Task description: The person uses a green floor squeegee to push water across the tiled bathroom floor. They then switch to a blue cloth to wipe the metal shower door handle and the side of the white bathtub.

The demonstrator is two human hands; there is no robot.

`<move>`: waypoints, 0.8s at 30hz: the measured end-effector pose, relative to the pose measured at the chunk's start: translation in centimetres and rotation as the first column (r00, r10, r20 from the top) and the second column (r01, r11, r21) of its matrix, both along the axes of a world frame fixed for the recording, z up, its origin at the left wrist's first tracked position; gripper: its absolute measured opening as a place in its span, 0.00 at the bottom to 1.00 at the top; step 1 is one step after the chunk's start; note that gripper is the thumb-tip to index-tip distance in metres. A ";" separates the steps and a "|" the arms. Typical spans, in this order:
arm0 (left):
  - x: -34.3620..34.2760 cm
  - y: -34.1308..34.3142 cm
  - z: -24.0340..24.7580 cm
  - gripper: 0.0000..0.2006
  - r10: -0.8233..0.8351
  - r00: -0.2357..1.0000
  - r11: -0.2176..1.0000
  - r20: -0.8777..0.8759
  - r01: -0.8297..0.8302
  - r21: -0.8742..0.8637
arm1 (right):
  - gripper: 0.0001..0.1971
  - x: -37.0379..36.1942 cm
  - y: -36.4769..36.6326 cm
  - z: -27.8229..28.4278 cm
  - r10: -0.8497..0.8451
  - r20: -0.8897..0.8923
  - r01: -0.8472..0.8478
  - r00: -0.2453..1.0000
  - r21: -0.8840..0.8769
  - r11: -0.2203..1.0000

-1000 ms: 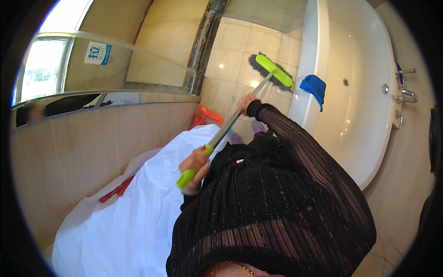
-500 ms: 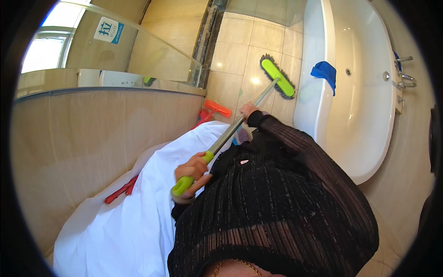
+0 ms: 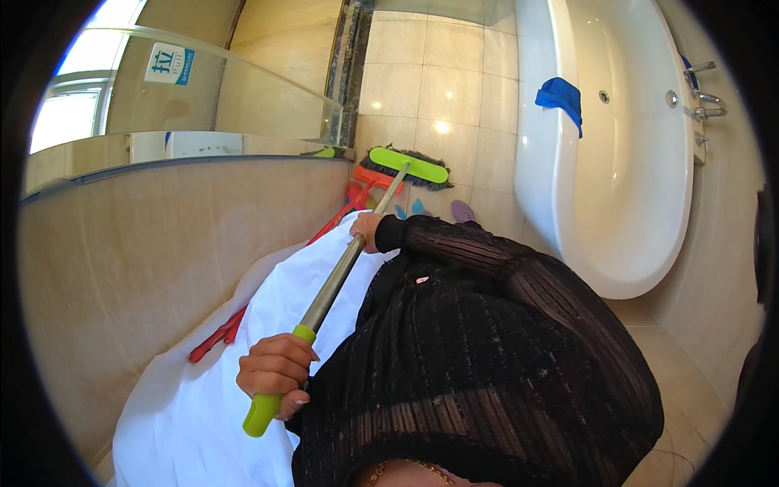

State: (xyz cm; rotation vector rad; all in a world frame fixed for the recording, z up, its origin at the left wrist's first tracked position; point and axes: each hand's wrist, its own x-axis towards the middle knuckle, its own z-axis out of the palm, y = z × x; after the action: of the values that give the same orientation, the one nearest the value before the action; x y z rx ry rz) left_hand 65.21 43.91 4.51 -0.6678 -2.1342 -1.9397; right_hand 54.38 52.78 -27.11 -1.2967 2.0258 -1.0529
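A mop (image 3: 333, 284) with a steel pole runs up and to the right across the view. My left hand (image 3: 276, 369) is wrapped round its green grip at the lower end. Farther along, my right hand (image 3: 370, 230) closes round the steel pole. The mop's green head (image 3: 410, 165), fringed in grey, lies on the tiled floor by the wall corner. It partly covers an orange-red squeegee-like tool (image 3: 376, 180) with a red handle. White cloth (image 3: 243, 390) hangs beside my left hand, under the pole.
A white bathtub (image 3: 621, 162) stands to the right, a blue cloth (image 3: 560, 99) over its rim. At left runs a tiled low wall (image 3: 187, 219), with a glass panel (image 3: 219, 61) beyond. Red gloves or straps (image 3: 217, 337) lie by the white cloth. A shoe (image 3: 462, 213) shows near the tub.
The mop head has swung left and nearer, from beside the tub to the orange-red tool, and turned more crosswise. Both hands have moved left with the pole, my left one also lower.
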 end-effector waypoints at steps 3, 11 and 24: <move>-0.9 -0.3 -1.1 0.14 -0.094 0.996 0.993 -0.004 0.094 0.066 | 0.05 0.1 2.7 -0.3 -0.075 -0.005 0.075 0.997 0.004 0.997; -1.0 3.0 -6.4 0.08 0.083 0.971 0.963 0.222 -0.136 0.231 | 0.09 -0.4 11.2 -4.9 -0.459 -0.072 0.459 0.885 -0.016 0.888; -0.8 0.2 0.1 0.07 0.217 0.953 0.969 0.209 -0.236 0.070 | 0.06 -0.4 1.3 -0.3 -0.287 -0.039 0.284 0.957 -0.068 0.957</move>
State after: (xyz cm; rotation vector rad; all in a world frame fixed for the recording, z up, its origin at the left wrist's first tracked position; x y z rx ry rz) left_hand 64.37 44.12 4.63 -0.2049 -2.1039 -2.0371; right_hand 53.99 54.05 -27.41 -1.0889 2.2836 -1.2299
